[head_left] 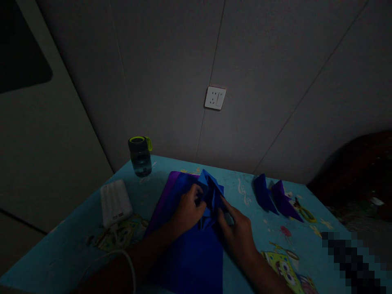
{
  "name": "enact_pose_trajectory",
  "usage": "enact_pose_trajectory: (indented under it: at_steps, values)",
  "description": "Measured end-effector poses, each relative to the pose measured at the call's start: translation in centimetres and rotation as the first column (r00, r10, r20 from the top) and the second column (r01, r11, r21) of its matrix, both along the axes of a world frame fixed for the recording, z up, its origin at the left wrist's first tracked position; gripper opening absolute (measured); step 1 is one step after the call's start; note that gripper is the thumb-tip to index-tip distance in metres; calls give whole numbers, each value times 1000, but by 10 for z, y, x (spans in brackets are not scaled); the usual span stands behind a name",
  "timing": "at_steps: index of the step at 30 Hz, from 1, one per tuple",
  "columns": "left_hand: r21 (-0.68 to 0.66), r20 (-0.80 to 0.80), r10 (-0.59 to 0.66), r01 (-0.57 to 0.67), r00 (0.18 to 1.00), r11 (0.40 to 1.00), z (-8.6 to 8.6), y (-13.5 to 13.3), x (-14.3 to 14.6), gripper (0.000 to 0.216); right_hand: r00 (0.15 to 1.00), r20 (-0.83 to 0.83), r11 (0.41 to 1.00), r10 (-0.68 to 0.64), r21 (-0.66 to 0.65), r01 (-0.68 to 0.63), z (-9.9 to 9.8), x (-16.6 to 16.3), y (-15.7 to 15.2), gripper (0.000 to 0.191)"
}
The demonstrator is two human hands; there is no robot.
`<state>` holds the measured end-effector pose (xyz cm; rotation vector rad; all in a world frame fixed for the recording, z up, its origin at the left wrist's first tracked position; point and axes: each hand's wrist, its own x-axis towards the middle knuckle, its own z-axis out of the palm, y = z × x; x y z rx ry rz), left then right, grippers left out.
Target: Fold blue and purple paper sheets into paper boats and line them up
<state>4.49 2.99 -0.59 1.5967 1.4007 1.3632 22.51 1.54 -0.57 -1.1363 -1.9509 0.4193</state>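
A blue folded paper piece (211,188) stands partly opened out between my two hands, its flaps angled up. My left hand (191,206) pinches its left side with curled fingers. On the right side, my right hand (237,228) grips the lower flap, thumb and fingers against the paper. Beneath both hands lie blue paper sheets (196,261), with a purple sheet (162,200) showing along the left edge. The inner folds of the paper piece are partly hidden by my fingers and the dim light.
On the patterned light-blue table (245,192), a dark bottle (140,157) and a white power bank (116,203) with a cable stand at left. To the right lie a blue folded paper (263,195), a purple folded paper (283,200) and yellow-handled scissors (306,212). A wall socket (215,98) is behind.
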Motion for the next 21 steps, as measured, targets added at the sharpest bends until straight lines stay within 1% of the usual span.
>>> enact_pose_trajectory:
  at_steps: [2,4,6,8,10,13,16,18,21]
  values:
    - [-27,166,-44,49,985,998,2,0,-2,26,995,-84,996,-53,-75,47,1,3,5,42]
    - [-48,315,-101,123,944,991,6,0,-5,31,977,-179,985,-115,-151,88,4,5,9,43]
    - [-42,408,-181,217,895,975,13,-2,-8,30,948,-282,968,-148,-237,81,8,5,13,44]
    - [-41,444,-253,302,860,953,18,-5,-11,25,911,-389,952,-133,-307,8,12,6,17,41]
    - [-54,450,-293,353,843,934,22,-8,-13,23,879,-468,931,-90,-353,-93,14,8,21,33]
    - [-59,446,-363,432,818,900,22,-11,-15,26,873,-483,887,-59,-427,-176,16,12,24,20]
    - [-65,458,-430,512,778,857,18,-13,-16,28,878,-474,843,-70,-499,-202,19,16,24,17]
    - [-73,501,-435,538,748,840,15,-13,-17,31,869,-491,835,-65,-504,-222,22,17,23,18]
    - [-55,590,-422,555,689,830,9,-11,-17,36,861,-508,840,2,-467,-278,25,19,22,16]
